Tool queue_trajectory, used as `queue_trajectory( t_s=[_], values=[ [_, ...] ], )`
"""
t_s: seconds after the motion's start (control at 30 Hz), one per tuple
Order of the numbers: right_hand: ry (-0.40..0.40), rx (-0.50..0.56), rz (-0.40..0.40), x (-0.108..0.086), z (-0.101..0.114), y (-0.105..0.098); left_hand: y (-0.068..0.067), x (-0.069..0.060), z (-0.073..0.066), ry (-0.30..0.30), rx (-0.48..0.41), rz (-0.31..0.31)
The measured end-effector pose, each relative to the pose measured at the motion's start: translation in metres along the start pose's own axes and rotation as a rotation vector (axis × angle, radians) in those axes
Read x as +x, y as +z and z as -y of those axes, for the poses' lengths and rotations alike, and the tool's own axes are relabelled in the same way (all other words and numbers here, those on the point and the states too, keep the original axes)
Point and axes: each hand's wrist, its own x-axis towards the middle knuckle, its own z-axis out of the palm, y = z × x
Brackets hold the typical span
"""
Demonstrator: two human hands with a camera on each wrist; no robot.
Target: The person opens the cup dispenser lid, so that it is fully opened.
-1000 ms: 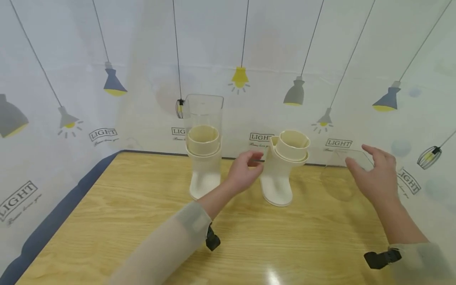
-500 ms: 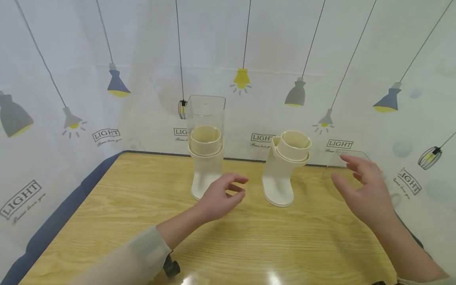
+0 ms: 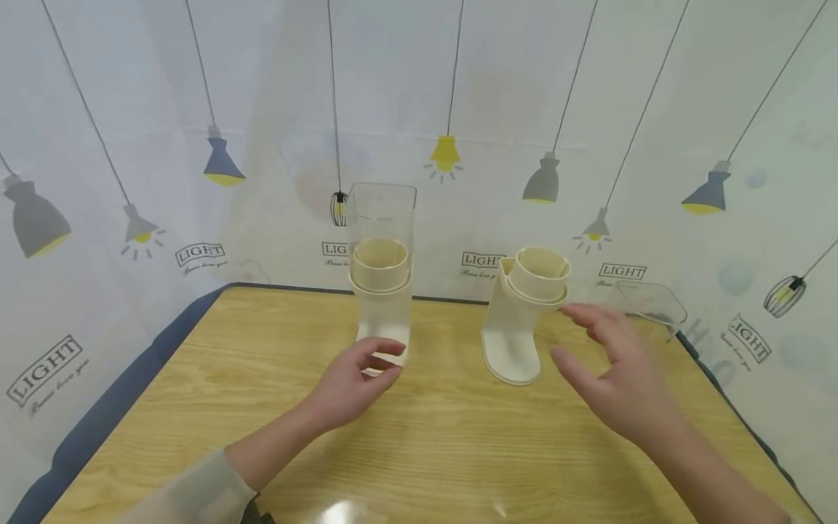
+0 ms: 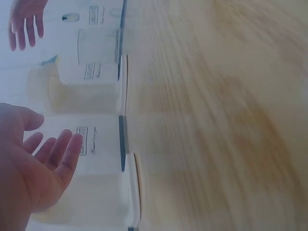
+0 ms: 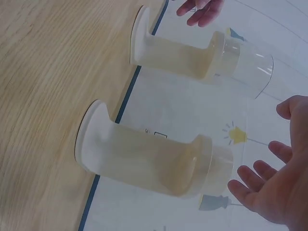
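Note:
Two cream stands with ring-shaped tops are upright on the table. A clear container (image 3: 382, 207) rises from the left stand (image 3: 384, 316); the right stand (image 3: 513, 331) has no container on it. The left hand (image 3: 350, 382), fingers loosely bent, hovers in front of the left stand's base and holds nothing. Just right of the right stand, the right hand (image 3: 612, 371) is raised with fingers apart, also holding nothing. In the right wrist view, the right hand (image 5: 284, 178) is near the ring top of the right stand (image 5: 154, 159), with a gap between them.
Behind the right hand, a second clear container (image 3: 651, 302) stands at the table's back right, partly hidden. The wooden table (image 3: 432, 451) ends at a dark edge before a wall sheet (image 3: 511, 87) printed with lamps.
The left hand has moved left and toward the person, away from the right stand. The right hand has moved left from the loose clear container to beside the right stand.

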Motion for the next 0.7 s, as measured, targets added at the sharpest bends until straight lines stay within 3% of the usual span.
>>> queue_trajectory(
  t_s=[0.3, 0.5, 0.7],
  values=[
    [-0.017, 0.034, 0.067, 0.018, 0.034, 0.015, -0.041, -0.001, 0.026, -0.064, 0.069, -0.067],
    [-0.004, 0.109, 0.117, 0.038, 0.056, 0.03, -0.064, 0.017, 0.048, -0.063, 0.128, -0.116],
    [-0.035, 0.155, 0.153, 0.063, 0.074, 0.049, -0.076, 0.042, 0.058, -0.054, 0.118, -0.138]
  ],
)
